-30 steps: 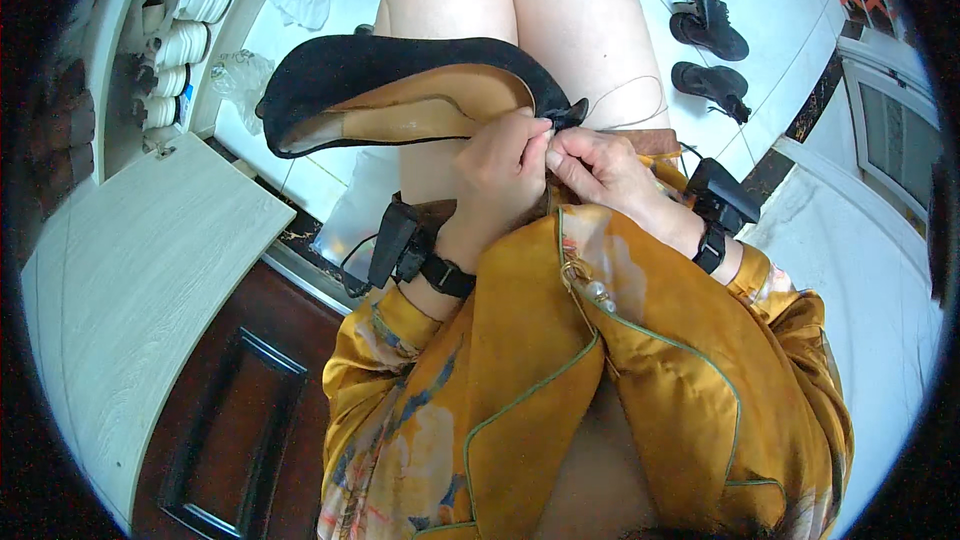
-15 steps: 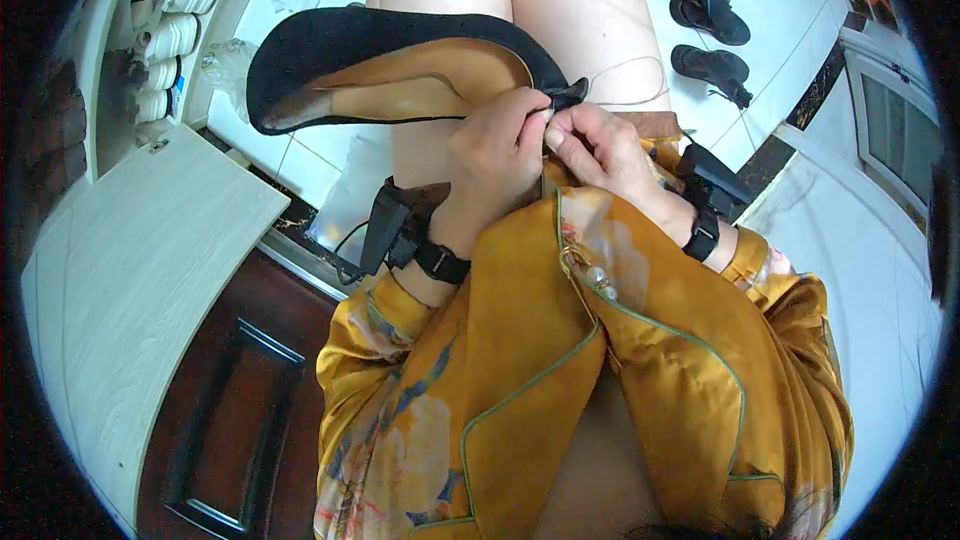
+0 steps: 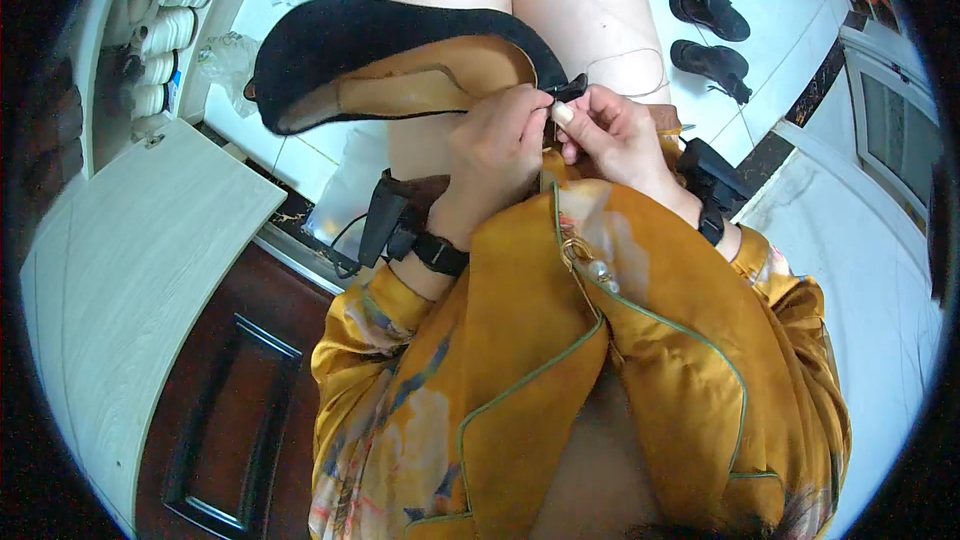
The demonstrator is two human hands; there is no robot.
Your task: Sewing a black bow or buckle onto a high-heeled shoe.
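A black low-cut shoe (image 3: 320,45) with a tan insole lies sideways over my bare thighs, its opening facing me. My left hand (image 3: 495,140) is closed on the edge at its right end. A small glossy black piece (image 3: 570,88) sticks out there, just above my fingertips. My right hand (image 3: 620,135) is closed in a pinch right beside it, thumb against forefinger; what lies between them is too small to make out. A thin thread (image 3: 662,65) loops over my thigh, between the black piece and my right hand.
Black shoes (image 3: 710,10) stand on the white tiled floor at the far right. On the left are a shelf of pale stacked shoes (image 3: 165,30), an opened pale wooden door (image 3: 150,240) and clear plastic bags (image 3: 230,65). A dark brown panel (image 3: 240,400) lies nearer me.
The shoe has rolled slightly, showing more of its black outer side. My right hand has shifted a little and its fingers have re-formed their pinch. The left hand keeps its hold.
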